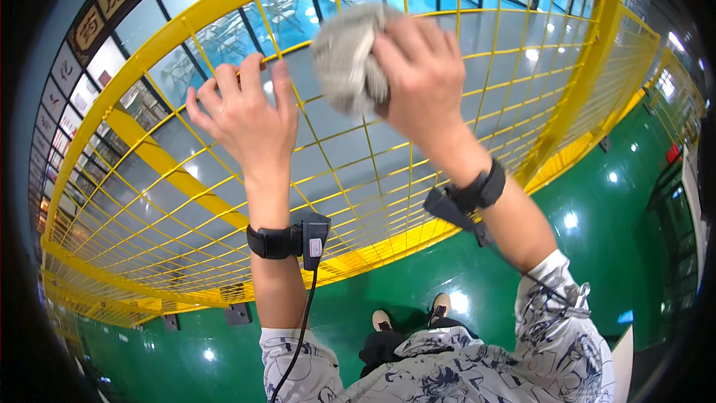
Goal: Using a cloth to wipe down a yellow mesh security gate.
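A yellow wire mesh fence (371, 157) stands in front of me. In my right hand (425, 78) is a crumpled light grey cloth (347, 56), held up at the fence's upper part; both are somewhat smeared by motion. Whether the cloth touches the wires is hard to tell. My left hand (250, 116) is raised at the mesh to the left of the cloth. Its fingers are spread and slightly bent near a wire, with the thumb apart. A black strap with a small box (315, 241) sits on the left wrist, and a similar strap (481, 188) on the right.
The fence's thick top rail (216, 4) curves above my hands, and a yellow post (574, 89) rises at the right. Beyond the mesh lie a grey floor and glass panels with folding chairs (216, 52) behind them. Under my feet is a shiny green floor (335, 310). Cables run down both arms.
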Tool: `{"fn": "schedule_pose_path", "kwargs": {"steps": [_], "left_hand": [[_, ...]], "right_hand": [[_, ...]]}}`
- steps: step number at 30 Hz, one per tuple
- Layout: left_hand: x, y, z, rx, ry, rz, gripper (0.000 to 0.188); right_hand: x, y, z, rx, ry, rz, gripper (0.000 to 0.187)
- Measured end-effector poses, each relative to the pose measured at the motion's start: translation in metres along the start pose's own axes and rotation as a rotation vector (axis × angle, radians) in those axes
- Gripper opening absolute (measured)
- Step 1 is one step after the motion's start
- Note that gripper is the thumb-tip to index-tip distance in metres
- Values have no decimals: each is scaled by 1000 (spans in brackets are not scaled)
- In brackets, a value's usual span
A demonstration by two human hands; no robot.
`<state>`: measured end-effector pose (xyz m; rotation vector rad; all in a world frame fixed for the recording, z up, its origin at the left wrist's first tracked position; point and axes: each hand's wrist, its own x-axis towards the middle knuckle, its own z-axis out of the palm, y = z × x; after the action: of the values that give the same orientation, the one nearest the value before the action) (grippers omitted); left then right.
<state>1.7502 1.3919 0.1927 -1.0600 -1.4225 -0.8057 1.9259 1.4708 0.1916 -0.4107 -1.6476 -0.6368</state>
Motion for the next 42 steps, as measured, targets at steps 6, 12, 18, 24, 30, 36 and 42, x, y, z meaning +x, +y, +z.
{"fn": "schedule_pose_path", "kwargs": {"steps": [6,12,18,24,30,36,42], "left_hand": [[-1,11,5,92,-13,8,16],[-1,11,4,87,0,28,15],[0,4,3,12,-45,-8,20],[-1,5,1,32,-80,-23,19],[-8,12,-2,49,-76,30,33],[-48,17,-12,-89,-142,-36,58],[-126,49,3,-53,-330,-183,59]], "right_hand": [[-120,-12,-1,242,-248,63,15],[-233,-23,-9,264,-398,-68,11],[-291,-29,-6,363,-482,-16,10],[-330,-29,-8,436,-574,-76,12],[-430,10,-14,716,-1060,-206,33],[-400,38,-60,688,-1253,341,50],[-242,82,-57,742,-355,555,76]]}}
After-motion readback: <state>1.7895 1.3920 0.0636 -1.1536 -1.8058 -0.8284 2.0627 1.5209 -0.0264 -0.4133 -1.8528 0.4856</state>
